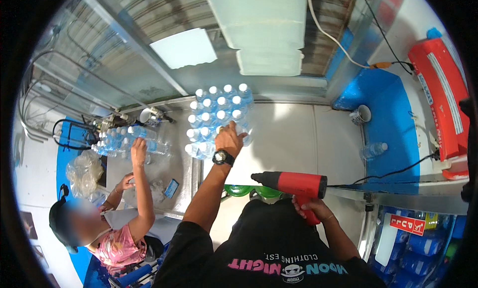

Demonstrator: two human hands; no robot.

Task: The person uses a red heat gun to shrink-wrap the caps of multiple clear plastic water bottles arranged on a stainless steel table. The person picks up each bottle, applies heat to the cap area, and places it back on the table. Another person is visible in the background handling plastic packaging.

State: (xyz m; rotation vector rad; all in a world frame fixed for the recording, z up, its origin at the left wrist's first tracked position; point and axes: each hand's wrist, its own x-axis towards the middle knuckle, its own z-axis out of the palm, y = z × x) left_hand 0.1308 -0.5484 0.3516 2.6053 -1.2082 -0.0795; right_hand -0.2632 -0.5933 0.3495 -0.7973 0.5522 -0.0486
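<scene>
Clear plastic water bottles (221,101) with white caps stand in rows on the white counter (283,138) before me. My left hand (228,140), with a black watch on its wrist, reaches over the near right corner of the group. Its fingers and thumb are around the top of a bottle (241,130), partly hidden by the hand. In my right hand (315,209) is a red and black heat gun (298,183), held by its handle near the counter's front edge. Its nozzle points left, below the bottles and apart from them.
At left, a person (121,235) reaches toward more bottles (123,140) on a metal worktop (164,172). A blue packet (171,188) lies there. A mug (361,114) and a lying bottle (373,150) are at right. The gun's cord (396,170) trails right.
</scene>
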